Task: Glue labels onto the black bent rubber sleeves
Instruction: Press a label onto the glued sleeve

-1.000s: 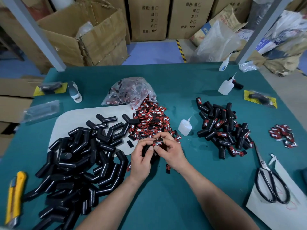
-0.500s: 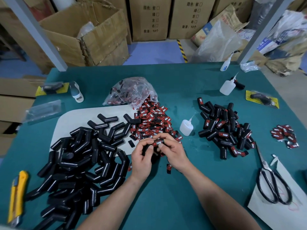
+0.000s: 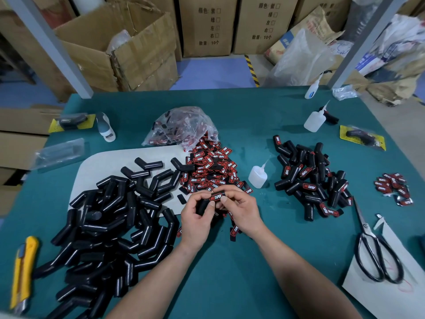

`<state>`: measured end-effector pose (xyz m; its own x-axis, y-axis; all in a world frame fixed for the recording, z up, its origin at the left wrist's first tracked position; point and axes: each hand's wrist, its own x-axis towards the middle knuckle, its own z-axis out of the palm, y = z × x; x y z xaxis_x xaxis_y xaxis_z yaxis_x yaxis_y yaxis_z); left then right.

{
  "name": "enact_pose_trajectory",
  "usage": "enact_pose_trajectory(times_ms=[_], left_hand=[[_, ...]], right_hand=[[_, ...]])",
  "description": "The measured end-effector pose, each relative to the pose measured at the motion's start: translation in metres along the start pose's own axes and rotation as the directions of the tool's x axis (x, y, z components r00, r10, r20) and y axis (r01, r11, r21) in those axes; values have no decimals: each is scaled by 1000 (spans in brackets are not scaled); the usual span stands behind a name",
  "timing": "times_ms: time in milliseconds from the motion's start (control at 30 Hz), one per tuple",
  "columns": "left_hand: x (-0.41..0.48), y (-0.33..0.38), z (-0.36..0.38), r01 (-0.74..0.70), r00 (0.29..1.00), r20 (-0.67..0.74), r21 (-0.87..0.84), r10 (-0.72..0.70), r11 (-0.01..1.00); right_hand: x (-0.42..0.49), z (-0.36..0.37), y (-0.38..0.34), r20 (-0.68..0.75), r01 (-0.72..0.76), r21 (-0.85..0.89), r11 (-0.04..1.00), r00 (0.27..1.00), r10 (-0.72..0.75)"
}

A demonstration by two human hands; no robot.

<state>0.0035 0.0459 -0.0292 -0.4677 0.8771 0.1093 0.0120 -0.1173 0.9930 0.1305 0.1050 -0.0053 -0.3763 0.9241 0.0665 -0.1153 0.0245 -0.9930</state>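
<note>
**Label heap** (image 3: pixel 209 169): loose red-and-black "PRO TAPER" labels, jumbled on the counter (image 3: pixel 230 284); the reference for the entries below.
**Held sleeve** (image 3: pixel 203 204): black bent rubber, just in front of the heap, in the grip of left hand (image 3: pixel 195 223) and right hand (image 3: pixel 241 210).
**Fitted label** (image 3: pixel 216 196): lies along the held sleeve's upper limb, text up.
**Bare sleeves** (image 3: pixel 103 226): large unlabelled pile, left of the heap.
**Labelled sleeves** (image 3: pixel 310 180): smaller pile, right of the heap, apart from it.
**Spare labels** (image 3: pixel 393 187): small cluster, far right of the heap.
**Bagged labels** (image 3: pixel 181 127): clear bag at the heap's far edge.
</note>
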Motion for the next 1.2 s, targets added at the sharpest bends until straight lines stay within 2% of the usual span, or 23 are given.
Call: enact_pose_trajectory(times_ms=[433,567,733,933,1033,1200], left_hand=[[-3,1,0,-151,988,52,97,147,984],[-3,4,2,-125,992,31,102,123,987],[-4,1,2,-188,982,68,215,178,958],[-6,-1,1,-270,963,81,247,258,931],[-6,-2,2,-239,971,69,230,229,944],[-5,-1,1,-197,980,44,184,193,963]], right_hand=[[0,7,9,-200,-58,-50,997,979,47],[-3,8,8,-190,-66,38,997,979,72],[-2,11,15,-175,-61,6,998,983,61],[-3,11,9,-173,-9,-60,998,985,-2],[-3,11,9,-193,-46,-62,997,981,34],[-4,10,8,-178,-77,46,996,980,84]])
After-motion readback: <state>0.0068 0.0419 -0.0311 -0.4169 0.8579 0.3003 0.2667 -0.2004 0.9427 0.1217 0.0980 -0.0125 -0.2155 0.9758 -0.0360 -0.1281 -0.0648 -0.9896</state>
